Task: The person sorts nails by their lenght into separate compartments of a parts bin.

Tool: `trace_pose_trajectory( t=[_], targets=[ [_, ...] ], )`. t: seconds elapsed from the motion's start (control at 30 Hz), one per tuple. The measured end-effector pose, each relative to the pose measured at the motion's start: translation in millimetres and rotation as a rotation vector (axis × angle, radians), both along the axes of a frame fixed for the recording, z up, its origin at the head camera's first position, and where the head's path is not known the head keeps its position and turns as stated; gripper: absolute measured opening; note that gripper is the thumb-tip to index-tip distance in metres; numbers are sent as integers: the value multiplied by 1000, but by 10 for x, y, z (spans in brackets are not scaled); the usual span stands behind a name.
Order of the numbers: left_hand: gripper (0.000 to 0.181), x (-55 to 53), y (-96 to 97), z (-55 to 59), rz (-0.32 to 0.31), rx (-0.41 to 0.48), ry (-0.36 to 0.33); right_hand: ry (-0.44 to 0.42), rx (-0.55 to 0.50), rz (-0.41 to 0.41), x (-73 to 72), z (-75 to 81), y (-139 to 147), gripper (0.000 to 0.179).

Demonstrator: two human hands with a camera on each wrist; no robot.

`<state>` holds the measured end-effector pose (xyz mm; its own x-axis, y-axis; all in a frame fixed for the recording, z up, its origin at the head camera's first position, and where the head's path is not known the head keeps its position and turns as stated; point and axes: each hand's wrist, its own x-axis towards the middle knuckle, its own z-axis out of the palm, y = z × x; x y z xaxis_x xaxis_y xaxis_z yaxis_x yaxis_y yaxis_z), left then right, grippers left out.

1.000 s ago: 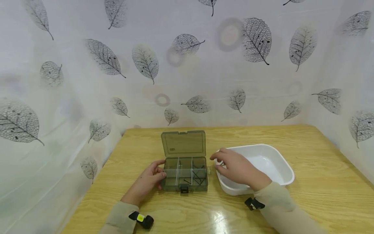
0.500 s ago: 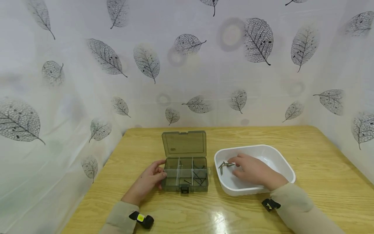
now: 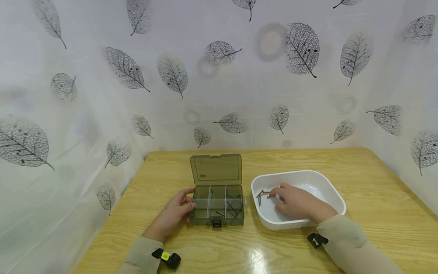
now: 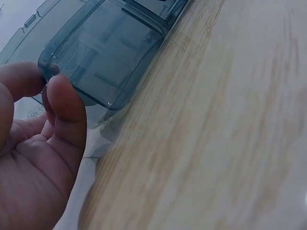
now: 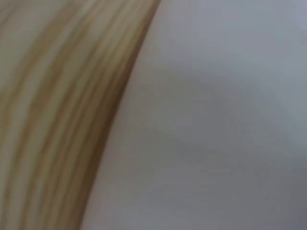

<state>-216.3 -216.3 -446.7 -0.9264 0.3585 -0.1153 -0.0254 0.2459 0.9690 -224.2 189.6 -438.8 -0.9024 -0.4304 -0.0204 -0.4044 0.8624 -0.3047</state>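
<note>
My left hand (image 3: 175,209) holds the left side of a smoky, see-through compartment box (image 3: 200,217), thumb in front and fingers behind. The left wrist view shows the thumb (image 4: 67,108) and forefinger pinching the box's corner (image 4: 103,88). Its lid (image 3: 216,169) stands raised at the back. Dark screws (image 3: 233,209) lie mostly in the right-hand compartments. Inside a white basin (image 3: 328,190), my right hand (image 3: 295,201) reaches down with its forefinger at a few loose screws (image 3: 260,198); the thumb is apart from the forefinger. The right wrist view is blurred and shows no fingers.
Both the box and the basin stand on a wood-grain table (image 3: 219,251), with a narrow gap between them. A white leaf-print curtain (image 3: 246,83) hangs behind and along both sides of the table.
My right hand has moved right and down from the basin's left rim into the basin, uncovering the screws, then shifted slightly. The left hand and box stay put.
</note>
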Motion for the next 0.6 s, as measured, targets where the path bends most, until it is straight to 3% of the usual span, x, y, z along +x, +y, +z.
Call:
trace_pose_trajectory(
  t=[0.17, 0.4, 0.6],
  targets=[
    [56, 58, 37, 124, -3, -2, -10, -3, -38, 46, -4, 1, 16, 14],
    [56, 62, 40, 131, 2, 3, -8, 9, -14, 107, -9, -4, 27, 20],
    [56, 50, 34, 120, 0, 4, -12, 38, -36, 96, 4, 31, 13, 18]
  ],
)
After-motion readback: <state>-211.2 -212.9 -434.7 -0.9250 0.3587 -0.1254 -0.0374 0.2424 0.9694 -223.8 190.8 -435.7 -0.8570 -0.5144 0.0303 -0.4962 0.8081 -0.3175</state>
